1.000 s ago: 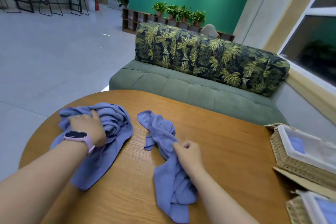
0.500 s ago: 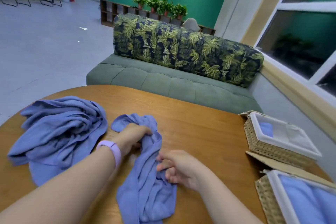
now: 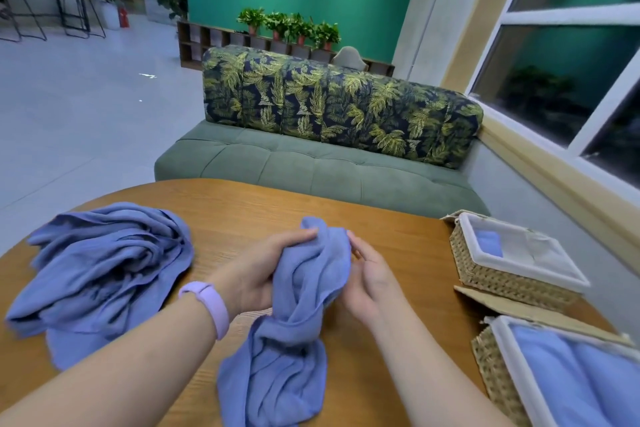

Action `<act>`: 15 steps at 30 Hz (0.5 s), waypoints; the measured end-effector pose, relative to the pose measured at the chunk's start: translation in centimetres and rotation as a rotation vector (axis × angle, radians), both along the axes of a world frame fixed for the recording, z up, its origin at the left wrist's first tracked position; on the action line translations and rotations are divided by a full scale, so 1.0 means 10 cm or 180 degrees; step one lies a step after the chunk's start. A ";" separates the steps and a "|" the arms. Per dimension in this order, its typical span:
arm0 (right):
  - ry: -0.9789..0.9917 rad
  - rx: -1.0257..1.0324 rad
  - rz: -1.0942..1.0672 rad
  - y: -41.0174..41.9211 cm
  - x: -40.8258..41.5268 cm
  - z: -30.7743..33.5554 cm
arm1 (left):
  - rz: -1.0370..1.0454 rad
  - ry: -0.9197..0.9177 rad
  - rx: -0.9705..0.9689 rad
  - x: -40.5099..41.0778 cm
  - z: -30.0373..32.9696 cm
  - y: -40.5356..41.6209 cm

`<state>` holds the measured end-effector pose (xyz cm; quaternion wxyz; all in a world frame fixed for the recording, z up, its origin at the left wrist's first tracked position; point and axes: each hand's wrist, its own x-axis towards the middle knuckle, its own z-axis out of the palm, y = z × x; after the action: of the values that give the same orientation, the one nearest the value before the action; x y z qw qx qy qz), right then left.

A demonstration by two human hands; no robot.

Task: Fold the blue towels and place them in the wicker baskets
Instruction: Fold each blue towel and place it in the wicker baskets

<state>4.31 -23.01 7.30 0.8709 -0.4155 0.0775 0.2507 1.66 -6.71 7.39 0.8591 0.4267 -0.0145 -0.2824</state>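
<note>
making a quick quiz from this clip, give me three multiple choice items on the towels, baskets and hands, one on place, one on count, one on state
1. Where does the crumpled towel that no hand holds lie?
A. left on the table
B. on the sofa
C. in a basket

2. How many wicker baskets show?
A. one
B. two
C. four

3. What are the hands doing?
A. resting flat
B. both holding one towel
C. lifting a basket

A: the crumpled towel lies left on the table.
B: far basket, near basket.
B: left hand and right hand hold the twisted towel.

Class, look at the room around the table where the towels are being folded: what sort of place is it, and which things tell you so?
Probably a lounge or café-style common area: a green sofa with leaf-print cushions, potted plants on a low shelf, and bar stools across an open tiled floor.
</note>
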 end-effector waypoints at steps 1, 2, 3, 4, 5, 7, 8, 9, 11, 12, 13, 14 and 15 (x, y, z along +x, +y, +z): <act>-0.0168 0.0116 0.0018 -0.02 0.02 0.02 | -0.0006 -0.0045 0.0083 -0.04 0.01 0.00; -0.0369 0.0194 0.0032 -0.03 0.02 0.07 | 0.0069 -0.0116 0.0102 -0.05 0.00 0.01; -0.0525 0.0328 0.0013 -0.08 0.01 0.12 | 0.0198 -0.0184 0.0091 -0.06 0.00 0.02; -0.0601 0.0405 -0.0073 -0.11 0.01 0.17 | 0.0397 -0.0334 0.0121 -0.05 -0.02 0.04; -0.0619 0.0469 -0.0212 -0.15 0.03 0.19 | 0.0634 -0.0423 0.0150 -0.05 -0.01 0.04; -0.0493 0.0436 -0.0337 -0.20 0.05 0.21 | 0.1226 -0.0378 0.0168 0.00 -0.03 0.08; -0.0414 0.0395 -0.0281 -0.21 0.04 0.21 | 0.1335 -0.0261 -0.0028 0.03 -0.04 0.11; -0.0366 0.0329 -0.0192 -0.21 0.03 0.20 | 0.1374 -0.0167 -0.0219 0.04 -0.03 0.13; -0.0343 0.0151 -0.0125 -0.21 -0.02 0.19 | 0.1077 0.0163 -0.0403 0.02 0.00 0.14; -0.0381 0.0034 -0.0161 -0.21 -0.04 0.17 | 0.0826 0.0372 -0.0248 0.01 0.01 0.11; -0.0411 -0.0041 -0.0179 -0.21 -0.04 0.15 | 0.0605 0.0680 -0.0052 0.01 -0.01 0.08; -0.0466 -0.0129 -0.0175 -0.22 -0.06 0.17 | 0.0363 0.0875 0.0162 0.01 -0.04 0.04; -0.0547 -0.0221 -0.0134 -0.23 -0.08 0.17 | 0.0088 0.1063 0.0370 -0.03 -0.02 -0.02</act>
<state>3.54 -25.33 9.02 0.8645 -0.4637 0.0199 0.1928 1.33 -6.87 7.17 0.8273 0.4229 0.1506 -0.3378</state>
